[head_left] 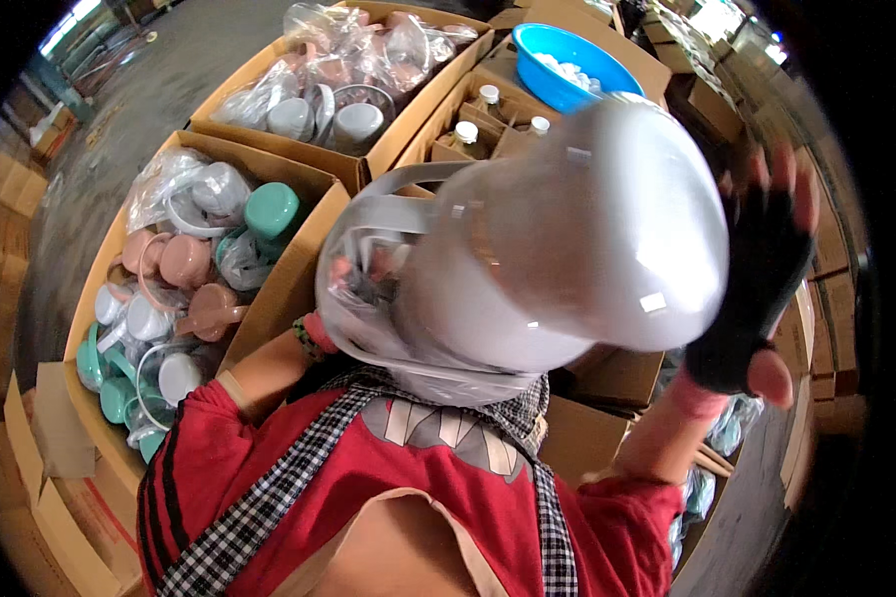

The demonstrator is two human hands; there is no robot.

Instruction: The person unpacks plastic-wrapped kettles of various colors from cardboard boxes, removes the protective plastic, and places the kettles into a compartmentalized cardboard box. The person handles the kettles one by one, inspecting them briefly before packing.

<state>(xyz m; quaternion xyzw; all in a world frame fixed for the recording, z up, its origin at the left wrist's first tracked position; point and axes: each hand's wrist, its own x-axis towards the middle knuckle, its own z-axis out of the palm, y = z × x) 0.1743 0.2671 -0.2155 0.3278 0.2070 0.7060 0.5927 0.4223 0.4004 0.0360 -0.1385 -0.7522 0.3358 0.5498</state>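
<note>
Vessel, lt grey, blurry, in front of red shirt, R grip in blk fingerless glove, fingers spread wide, just beside vessel, contact unclear, L grip mostly hidden by vessel, can't tell if clamped on it.

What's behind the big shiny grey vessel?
Past the vessel: a divided carton with white-capped bottles, and a blue basin holding pale pieces. Whatever the vessel covers there can't be seen.
</note>
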